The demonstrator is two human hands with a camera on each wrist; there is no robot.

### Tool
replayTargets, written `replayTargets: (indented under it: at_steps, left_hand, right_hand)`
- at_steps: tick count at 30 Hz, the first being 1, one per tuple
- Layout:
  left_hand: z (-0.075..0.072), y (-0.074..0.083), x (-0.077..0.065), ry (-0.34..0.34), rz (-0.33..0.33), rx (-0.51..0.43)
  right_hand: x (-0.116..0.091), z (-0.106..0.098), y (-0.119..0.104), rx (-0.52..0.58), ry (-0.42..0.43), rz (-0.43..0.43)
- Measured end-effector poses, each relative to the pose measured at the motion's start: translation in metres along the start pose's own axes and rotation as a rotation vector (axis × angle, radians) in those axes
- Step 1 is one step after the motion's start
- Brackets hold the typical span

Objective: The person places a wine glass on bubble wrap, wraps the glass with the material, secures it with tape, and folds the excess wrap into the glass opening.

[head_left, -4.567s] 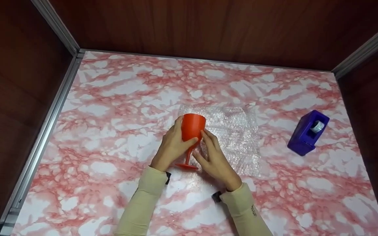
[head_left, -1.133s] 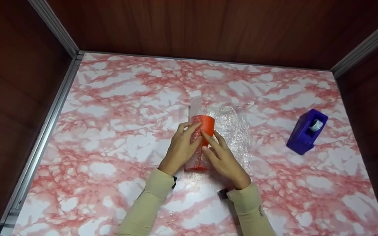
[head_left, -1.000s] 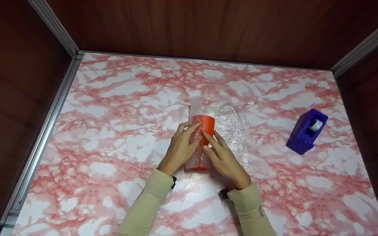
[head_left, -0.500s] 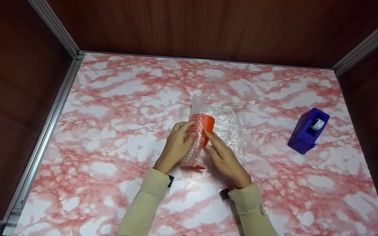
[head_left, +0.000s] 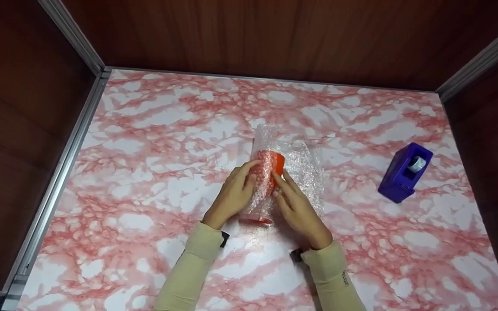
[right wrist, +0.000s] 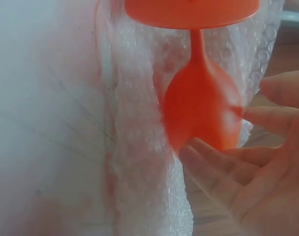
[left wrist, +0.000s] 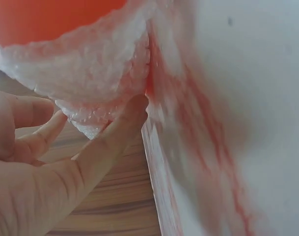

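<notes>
An orange goblet (head_left: 279, 164) lies on its side on a sheet of clear bubble wrap (head_left: 305, 172), bowl away from me and foot towards me. One flap of the wrap is folded over its left part, and the bowl's right side is bare. My left hand (head_left: 231, 195) holds the flap against the bowl, with fingers and thumb over the wrapped side. My right hand (head_left: 297, 211) grips the bowl from the right. In the right wrist view, its fingertips (right wrist: 196, 150) touch the bare bowl of the goblet (right wrist: 201, 103). The stem is blurred under the wrap in the head view.
A purple tape dispenser (head_left: 404, 172) with a roll of tape stands on the right of the table (head_left: 145, 259), which has a red-and-white marbled top. Dark wood-look panels (head_left: 275, 39) with metal edging enclose the back and sides.
The bubble wrap came up from the left over the goblet, which was bare at first and now lies further right. The flap covers more of the bowl and stem than a second ago.
</notes>
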State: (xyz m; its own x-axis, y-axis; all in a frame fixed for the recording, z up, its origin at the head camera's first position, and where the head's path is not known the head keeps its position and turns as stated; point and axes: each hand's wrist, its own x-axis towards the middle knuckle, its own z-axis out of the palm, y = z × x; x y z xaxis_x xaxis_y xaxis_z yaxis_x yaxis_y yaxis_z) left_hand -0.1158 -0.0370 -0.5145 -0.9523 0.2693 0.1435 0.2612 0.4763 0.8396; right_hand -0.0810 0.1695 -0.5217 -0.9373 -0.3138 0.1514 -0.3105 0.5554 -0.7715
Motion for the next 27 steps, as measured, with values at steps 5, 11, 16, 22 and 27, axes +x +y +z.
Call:
replayTargets:
  at_steps: [5, 11, 16, 22, 27]
  left_hand:
    - [-0.0006, 0.0014, -0.0016, -0.02, -0.03, -0.034]
    - [-0.0009, 0.0025, -0.0028, -0.027, -0.048, -0.058]
    - [0.0005, 0.0038, -0.0026, -0.025, -0.023, -0.038]
    - [0.0025, 0.0057, -0.0025, -0.026, -0.02, -0.006]
    - [0.0031, 0.006, -0.0032, -0.027, -0.017, -0.014]
  right_hand:
    - [-0.0001, 0.0011, -0.0009, 0.008, -0.018, -0.025]
    - [0.0003, 0.0021, -0.0005, 0.003, 0.01, -0.034]
    - [0.0006, 0.0028, 0.0005, -0.093, 0.116, -0.148]
    - [0.003, 0.0018, -0.0001, -0.201, 0.176, -0.254]
    - [0.0025, -0.001, -0.0004, -0.176, 0.154, -0.222]
